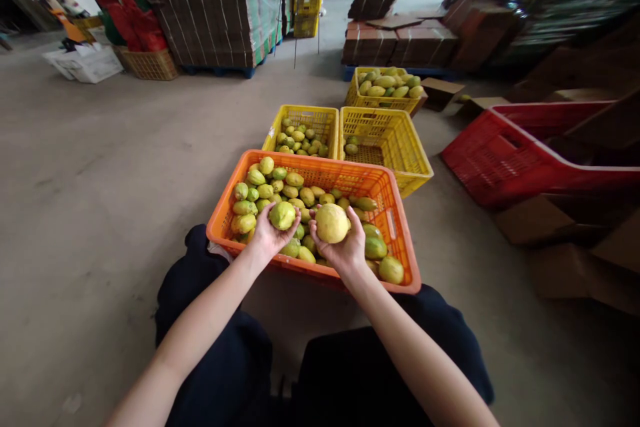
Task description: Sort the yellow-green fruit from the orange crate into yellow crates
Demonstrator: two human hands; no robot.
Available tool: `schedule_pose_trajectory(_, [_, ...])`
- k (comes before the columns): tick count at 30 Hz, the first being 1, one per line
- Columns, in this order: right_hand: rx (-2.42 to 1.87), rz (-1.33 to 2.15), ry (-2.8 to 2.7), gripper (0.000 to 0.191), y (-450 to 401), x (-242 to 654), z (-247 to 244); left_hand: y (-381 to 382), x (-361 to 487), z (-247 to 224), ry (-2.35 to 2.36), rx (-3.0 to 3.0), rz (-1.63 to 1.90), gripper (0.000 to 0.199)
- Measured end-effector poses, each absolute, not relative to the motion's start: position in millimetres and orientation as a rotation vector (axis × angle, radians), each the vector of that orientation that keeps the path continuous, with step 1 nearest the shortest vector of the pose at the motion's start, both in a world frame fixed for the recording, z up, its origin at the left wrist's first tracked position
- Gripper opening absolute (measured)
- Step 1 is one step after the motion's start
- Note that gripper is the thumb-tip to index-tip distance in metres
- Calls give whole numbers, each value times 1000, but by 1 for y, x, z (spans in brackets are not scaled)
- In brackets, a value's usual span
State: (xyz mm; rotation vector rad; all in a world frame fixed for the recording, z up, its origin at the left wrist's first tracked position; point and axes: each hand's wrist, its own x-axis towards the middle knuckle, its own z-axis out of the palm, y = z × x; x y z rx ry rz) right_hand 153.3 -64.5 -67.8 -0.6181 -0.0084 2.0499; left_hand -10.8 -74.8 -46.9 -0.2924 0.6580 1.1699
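Note:
My left hand (270, 235) is closed around a small yellow-green papaya (283, 215), its fingers curled under the fruit. In my right hand (350, 247) rests a larger, paler yellow papaya (332, 223), gripped from below and the side. Both hands are above an orange plastic crate (310, 269) in front of my knees. Many green and yellow papayas lie in that crate, among them a green one (375, 247) and a yellowish one (391, 270) at its right end. My forearms and hands hide part of the fruit.
Behind the orange crate stand a yellow crate (273, 128) with small papayas and another yellow crate (415, 170) holding a few. Farther back is a full yellow crate (390, 102). A red crate (480, 153) and cardboard boxes (535, 223) are on the right; wrapped carton stacks (200, 7) stand behind.

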Motion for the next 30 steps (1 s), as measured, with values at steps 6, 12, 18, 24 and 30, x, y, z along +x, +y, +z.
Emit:
schedule_pose_trajectory(6, [-633,2108,-83,35,-64,154,-68,-81,-10,-45,525,-47,1149,38])
schedule_pose_trajectory(12, [-495,2010,-84,32,-67,152,-66,-85,-3,-43,451,-19,1311,38])
schedule_pose_trajectory(18, [-482,1994,-143,30,-67,150,-70,-83,-6,-50,506,41,1236,34])
schedule_pose_trajectory(24, [-522,1979,-113,22,-67,148,-73,-78,-8,-50,559,31,1150,23])
schedule_pose_trajectory(30, [-724,1840,142,22,-55,156,-75,-85,7,-66,958,167,850,20])
